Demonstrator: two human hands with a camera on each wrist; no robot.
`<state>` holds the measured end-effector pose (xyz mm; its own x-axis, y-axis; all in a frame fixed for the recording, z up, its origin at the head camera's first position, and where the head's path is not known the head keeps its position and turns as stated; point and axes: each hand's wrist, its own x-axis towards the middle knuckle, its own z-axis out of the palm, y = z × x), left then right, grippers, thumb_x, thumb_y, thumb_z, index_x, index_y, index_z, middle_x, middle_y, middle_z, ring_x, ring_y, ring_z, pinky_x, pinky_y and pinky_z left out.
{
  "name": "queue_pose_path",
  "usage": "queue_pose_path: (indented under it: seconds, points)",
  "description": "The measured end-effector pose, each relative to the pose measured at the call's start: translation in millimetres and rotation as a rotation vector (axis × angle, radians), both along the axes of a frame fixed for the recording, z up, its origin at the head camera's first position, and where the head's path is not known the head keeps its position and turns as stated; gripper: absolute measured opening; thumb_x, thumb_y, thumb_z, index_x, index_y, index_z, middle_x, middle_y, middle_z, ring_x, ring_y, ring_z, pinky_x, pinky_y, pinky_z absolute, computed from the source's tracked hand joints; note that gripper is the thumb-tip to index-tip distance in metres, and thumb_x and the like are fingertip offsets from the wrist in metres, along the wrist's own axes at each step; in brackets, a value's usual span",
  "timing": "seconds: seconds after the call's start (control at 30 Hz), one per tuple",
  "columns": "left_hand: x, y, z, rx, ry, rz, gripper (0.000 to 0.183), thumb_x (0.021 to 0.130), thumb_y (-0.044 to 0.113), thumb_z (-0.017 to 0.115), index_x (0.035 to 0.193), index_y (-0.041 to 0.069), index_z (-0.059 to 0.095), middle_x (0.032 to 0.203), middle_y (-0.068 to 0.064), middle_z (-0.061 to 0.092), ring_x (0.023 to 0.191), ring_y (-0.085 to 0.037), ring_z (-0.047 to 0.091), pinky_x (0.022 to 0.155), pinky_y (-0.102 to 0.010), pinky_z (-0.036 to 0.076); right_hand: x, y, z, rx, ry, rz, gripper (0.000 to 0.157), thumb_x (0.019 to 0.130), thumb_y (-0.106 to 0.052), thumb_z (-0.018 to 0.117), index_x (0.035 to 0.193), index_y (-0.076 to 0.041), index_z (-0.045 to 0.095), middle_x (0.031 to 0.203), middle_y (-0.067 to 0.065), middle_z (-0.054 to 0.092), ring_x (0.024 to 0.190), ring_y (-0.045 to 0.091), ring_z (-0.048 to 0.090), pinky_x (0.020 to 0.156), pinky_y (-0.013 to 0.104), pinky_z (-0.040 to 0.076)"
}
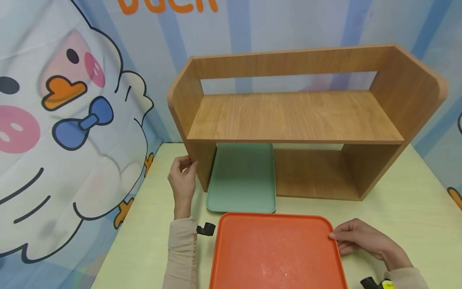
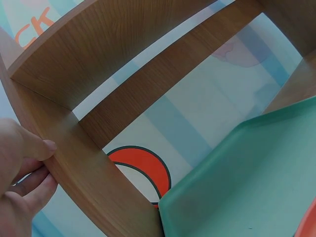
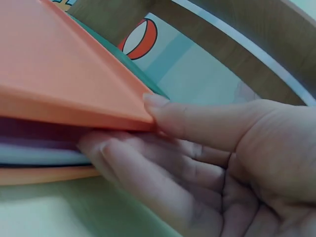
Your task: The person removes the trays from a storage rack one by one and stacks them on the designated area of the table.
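My left hand [image 1: 183, 182] pinches the front edge of the left side panel of a wooden two-tier shelf [image 1: 296, 116], thumb on the inner side in the left wrist view. A green tray [image 1: 242, 176] lies in the lower tier against that panel, its front part sticking out. In front of it is an orange tray [image 1: 278, 251], partly cut off by the head view's lower border. My right hand [image 1: 364, 240] grips its right edge, thumb on top and fingers curled beneath. Under its rim, the right wrist view shows purple, white and orange layers [image 3: 44, 175].
The shelf stands on a pale yellow-green table [image 1: 144, 241]. A cloth backdrop with cartoon ducks [image 1: 90, 168] hangs behind and to the left. To the right of the green tray, the shelf's lower board [image 1: 310, 172] shows. Black wrist-camera parts [image 1: 206, 229] jut out beside both sleeves.
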<state>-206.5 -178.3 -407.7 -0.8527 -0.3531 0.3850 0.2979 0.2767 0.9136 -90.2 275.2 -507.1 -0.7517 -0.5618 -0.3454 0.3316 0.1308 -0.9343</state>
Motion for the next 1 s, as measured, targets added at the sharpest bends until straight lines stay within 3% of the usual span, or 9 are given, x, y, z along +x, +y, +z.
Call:
queue_pose_path:
  seconds: [0.2, 0.53, 0.77, 1.0]
  points:
    - [2.0, 1, 0.3, 0.007, -0.013, 0.007, 0.022, 0.087, 0.000, 0.066, 0.107, -0.007, 0.059, 0.106, -0.023, 0.062, 0.100, -0.029, 0.062, 0.091, -0.040, 0.055, 1.3, -5, 9.5, 0.183, 0.077, -0.033, 0.029, 0.095, -0.020, 0.058, 0.095, 0.009, 0.067, 0.068, -0.003, 0.066, 0.062, 0.005, 0.064, 0.060, 0.028, 0.059]
    - [1.5, 1, 0.7, 0.005, -0.023, 0.009, 0.023, 0.087, 0.000, 0.065, 0.108, -0.008, 0.059, 0.106, -0.023, 0.062, 0.100, -0.028, 0.062, 0.091, -0.039, 0.054, 2.4, -9, 11.4, 0.284, 0.168, -0.032, 0.041, 0.092, -0.021, 0.062, 0.083, 0.018, 0.056, 0.062, -0.003, 0.059, 0.056, 0.005, 0.055, 0.052, 0.022, 0.052]
    - [-18.8, -10, -24.7, 0.018, -0.014, 0.008, 0.024, 0.087, 0.006, 0.068, 0.108, -0.003, 0.061, 0.107, -0.019, 0.063, 0.100, -0.025, 0.062, 0.090, -0.035, 0.055, 1.1, -10, 8.6, 0.292, 0.166, -0.024, 0.041, 0.093, -0.022, 0.061, 0.082, 0.017, 0.054, 0.062, -0.001, 0.055, 0.054, 0.006, 0.050, 0.049, 0.020, 0.046]
    - [-20.4, -12, -27.8, 0.006, 0.014, 0.009, 0.022, 0.086, 0.008, 0.069, 0.106, 0.002, 0.062, 0.103, -0.013, 0.064, 0.097, -0.020, 0.063, 0.088, -0.032, 0.056, -2.1, -11, 11.4, 0.361, 0.183, -0.070, 0.035, 0.092, -0.027, 0.063, 0.083, 0.007, 0.060, 0.066, 0.001, 0.058, 0.059, 0.008, 0.053, 0.053, 0.023, 0.050]
